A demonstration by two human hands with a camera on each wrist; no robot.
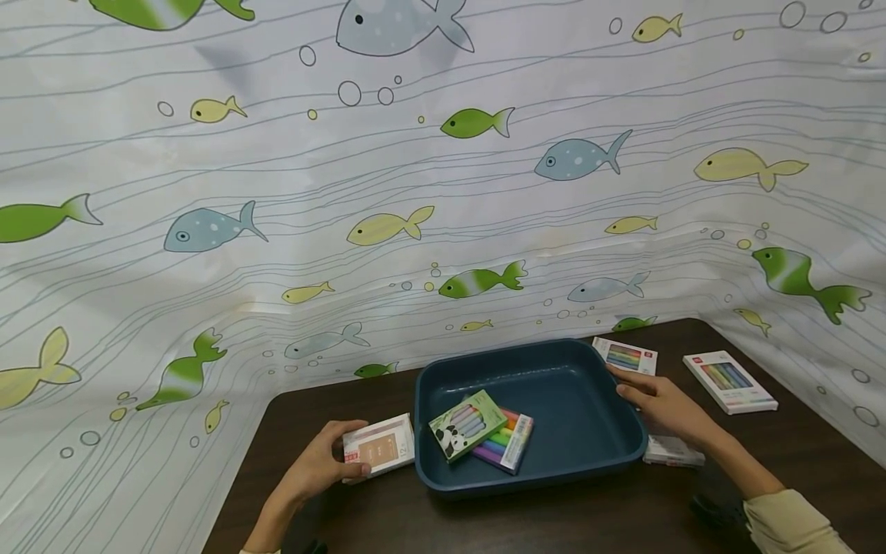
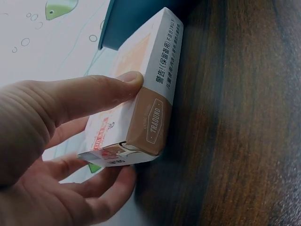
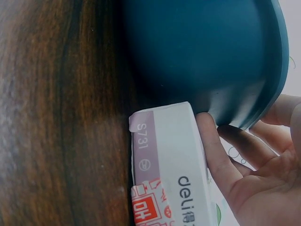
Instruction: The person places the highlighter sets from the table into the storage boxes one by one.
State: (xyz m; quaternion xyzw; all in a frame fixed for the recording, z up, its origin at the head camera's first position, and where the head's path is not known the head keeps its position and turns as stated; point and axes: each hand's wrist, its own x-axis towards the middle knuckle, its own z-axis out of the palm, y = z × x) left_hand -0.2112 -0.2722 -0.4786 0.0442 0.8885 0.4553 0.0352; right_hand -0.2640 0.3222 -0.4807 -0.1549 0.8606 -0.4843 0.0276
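At the left, the left hand [image 1: 321, 465] grips a white box with a brown panel [image 1: 379, 448], beside the blue tray [image 1: 567, 415]. In the left wrist view, its thumb presses the near edge of the box [image 2: 153, 108], whose brown end tilts up off the dark table. The right hand [image 1: 667, 412] rests on the tray's right rim, fingers fairly straight. From the right wrist view, this hand [image 3: 263, 188] lies between the tray wall [image 3: 202, 47] and a white-and-mauve box [image 3: 174, 155], thumb close to both. Inside the tray, a green panda box [image 1: 468, 425] overlaps a rainbow-striped pack [image 1: 515, 446].
Behind the tray's right corner lies a white box with a coloured picture [image 1: 625, 356]. Another white box [image 1: 730, 382] sits farther right. A white box [image 1: 673, 452] lies against the tray's right side. A fish-patterned cloth [image 1: 311, 254] hangs behind the dark table [image 1: 540, 523].
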